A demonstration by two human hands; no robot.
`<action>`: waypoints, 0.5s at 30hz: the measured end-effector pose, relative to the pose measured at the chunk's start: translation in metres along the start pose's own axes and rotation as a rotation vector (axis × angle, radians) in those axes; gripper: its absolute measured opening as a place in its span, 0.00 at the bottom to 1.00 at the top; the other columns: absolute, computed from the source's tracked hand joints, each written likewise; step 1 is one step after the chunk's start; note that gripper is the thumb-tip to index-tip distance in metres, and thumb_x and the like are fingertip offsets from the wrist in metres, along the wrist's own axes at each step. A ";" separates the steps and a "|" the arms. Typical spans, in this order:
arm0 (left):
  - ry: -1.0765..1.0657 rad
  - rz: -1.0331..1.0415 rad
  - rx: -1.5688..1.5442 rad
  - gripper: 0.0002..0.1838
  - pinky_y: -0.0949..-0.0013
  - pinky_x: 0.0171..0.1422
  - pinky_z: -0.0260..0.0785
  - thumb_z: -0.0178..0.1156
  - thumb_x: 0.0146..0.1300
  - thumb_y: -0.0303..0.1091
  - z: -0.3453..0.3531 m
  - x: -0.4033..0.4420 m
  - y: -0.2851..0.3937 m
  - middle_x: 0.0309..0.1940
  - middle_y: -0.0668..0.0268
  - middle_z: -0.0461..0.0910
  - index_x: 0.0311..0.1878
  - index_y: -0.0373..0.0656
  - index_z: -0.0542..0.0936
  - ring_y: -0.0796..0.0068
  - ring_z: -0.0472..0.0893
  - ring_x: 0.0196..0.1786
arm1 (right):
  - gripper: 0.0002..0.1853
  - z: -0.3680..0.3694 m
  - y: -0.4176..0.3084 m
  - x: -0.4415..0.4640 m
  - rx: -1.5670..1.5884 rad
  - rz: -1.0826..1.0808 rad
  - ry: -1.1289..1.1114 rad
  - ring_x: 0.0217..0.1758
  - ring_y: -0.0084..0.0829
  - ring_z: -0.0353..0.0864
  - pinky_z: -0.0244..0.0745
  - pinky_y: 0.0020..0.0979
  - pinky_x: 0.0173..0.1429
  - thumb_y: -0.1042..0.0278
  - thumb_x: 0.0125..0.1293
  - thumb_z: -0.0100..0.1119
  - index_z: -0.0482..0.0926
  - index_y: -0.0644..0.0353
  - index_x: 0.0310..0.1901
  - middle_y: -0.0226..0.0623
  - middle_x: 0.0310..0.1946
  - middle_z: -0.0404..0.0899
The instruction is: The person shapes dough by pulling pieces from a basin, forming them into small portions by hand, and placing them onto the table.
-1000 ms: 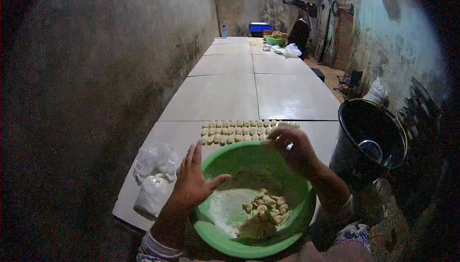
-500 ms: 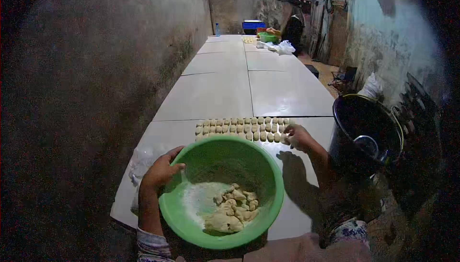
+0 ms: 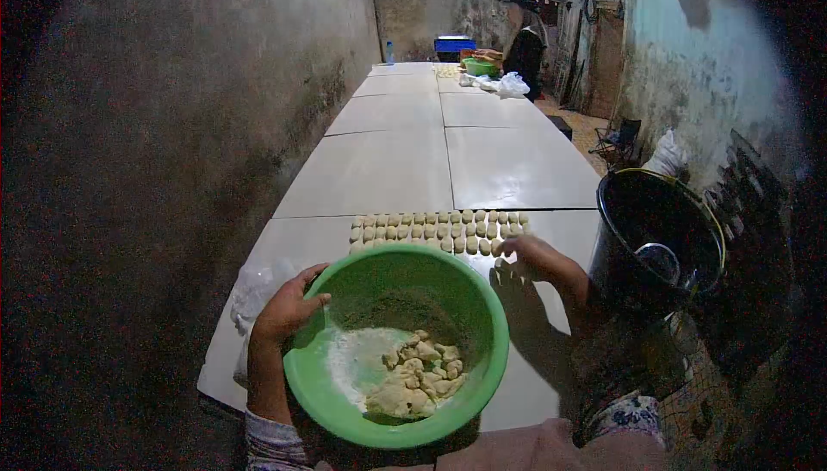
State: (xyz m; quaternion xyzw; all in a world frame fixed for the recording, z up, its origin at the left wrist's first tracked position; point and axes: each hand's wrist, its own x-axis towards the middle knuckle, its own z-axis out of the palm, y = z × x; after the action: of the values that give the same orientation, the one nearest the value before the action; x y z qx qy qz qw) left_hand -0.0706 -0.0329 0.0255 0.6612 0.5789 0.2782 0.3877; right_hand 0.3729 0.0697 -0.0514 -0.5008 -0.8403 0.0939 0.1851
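My left hand grips the left rim of a green basin, thumb over the edge. Inside the basin, white flour lies to the left of dough pieces and a larger lump. Beyond the basin, small dough pieces stand in rows on the table. My right hand is at the right end of the nearest row, its fingers bent and slightly blurred. Whether anything is between those fingertips is hard to make out.
A large black bucket stands at the right. Plastic bags lie left of the basin, partly behind my left hand. At the table's far end are a person, another green basin and a white bag.
My left hand has come down onto the basin's rim, and the basin has shifted left. My right hand has moved down from above the basin to the right end of the dough rows.
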 end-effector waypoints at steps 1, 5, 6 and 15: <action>0.006 -0.009 0.024 0.28 0.69 0.57 0.66 0.59 0.59 0.27 0.000 0.000 0.001 0.51 0.61 0.77 0.64 0.46 0.67 0.72 0.75 0.51 | 0.16 0.003 0.005 0.000 0.148 -0.005 -0.066 0.39 0.41 0.80 0.74 0.35 0.43 0.78 0.46 0.61 0.81 0.60 0.40 0.44 0.34 0.80; -0.019 0.014 -0.044 0.28 0.68 0.58 0.65 0.59 0.59 0.28 -0.001 0.009 -0.019 0.52 0.59 0.77 0.64 0.46 0.67 0.71 0.76 0.52 | 0.11 0.016 0.009 0.003 0.121 -0.036 -0.050 0.36 0.37 0.80 0.73 0.35 0.41 0.76 0.48 0.60 0.82 0.58 0.36 0.44 0.33 0.81; -0.019 0.015 -0.043 0.28 0.68 0.58 0.65 0.59 0.59 0.28 -0.001 0.009 -0.019 0.52 0.59 0.77 0.64 0.46 0.67 0.71 0.76 0.52 | 0.09 0.019 0.009 0.005 0.043 -0.021 -0.005 0.32 0.33 0.81 0.74 0.35 0.38 0.76 0.49 0.59 0.82 0.56 0.34 0.43 0.30 0.82; -0.113 -0.065 -0.026 0.29 0.68 0.59 0.65 0.57 0.60 0.29 0.003 0.019 -0.007 0.55 0.57 0.74 0.66 0.48 0.64 0.68 0.74 0.54 | 0.09 0.035 -0.003 0.019 -0.027 0.160 -0.002 0.40 0.42 0.78 0.71 0.37 0.42 0.73 0.48 0.60 0.81 0.61 0.33 0.46 0.35 0.79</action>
State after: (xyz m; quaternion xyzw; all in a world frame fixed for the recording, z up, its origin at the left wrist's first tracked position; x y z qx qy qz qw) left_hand -0.0682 -0.0146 0.0164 0.6516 0.5735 0.2350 0.4373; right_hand 0.3486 0.0861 -0.0781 -0.5688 -0.7989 0.0975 0.1694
